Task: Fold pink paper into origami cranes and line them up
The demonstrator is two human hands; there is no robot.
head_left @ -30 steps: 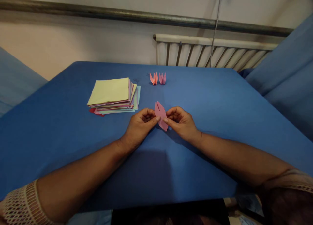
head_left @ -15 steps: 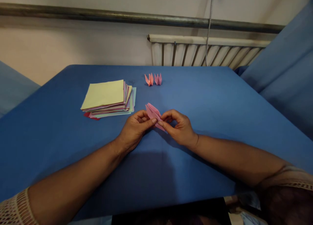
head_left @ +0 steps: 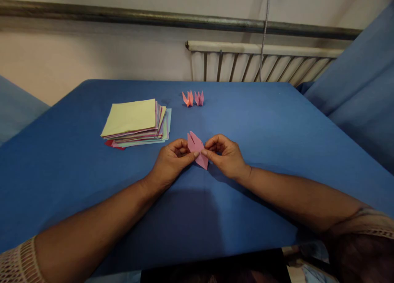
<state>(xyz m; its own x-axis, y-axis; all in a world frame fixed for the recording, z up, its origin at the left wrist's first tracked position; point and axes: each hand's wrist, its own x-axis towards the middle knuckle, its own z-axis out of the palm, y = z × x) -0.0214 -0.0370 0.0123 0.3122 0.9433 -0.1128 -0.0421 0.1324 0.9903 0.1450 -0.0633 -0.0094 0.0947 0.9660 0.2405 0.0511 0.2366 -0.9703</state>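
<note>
A folded piece of pink origami paper [head_left: 196, 143] is held between both hands, just above the blue table. It has a slit at its upper end and a point at its lower end. My left hand [head_left: 172, 159] pinches its left edge, thumb on the front face and fingers curled behind. From the other side, my right hand [head_left: 226, 157] pinches the right edge with thumb and index finger. The two thumb tips nearly meet at the middle of the paper. Fingers behind the paper are partly hidden.
On the blue-covered table [head_left: 261, 123] a stack of coloured paper [head_left: 132, 118] lies to the left, yellow on top. Two small folded figures, one orange-pink [head_left: 188, 99] and one pink [head_left: 199, 98], stand farther back. Behind the table are a radiator [head_left: 240, 61] and a pipe [head_left: 138, 18].
The pink paper has turned so its flat face shows more toward me and its lower point hangs further down. Both hands still pinch it, with the thumbs slightly shifted.
</note>
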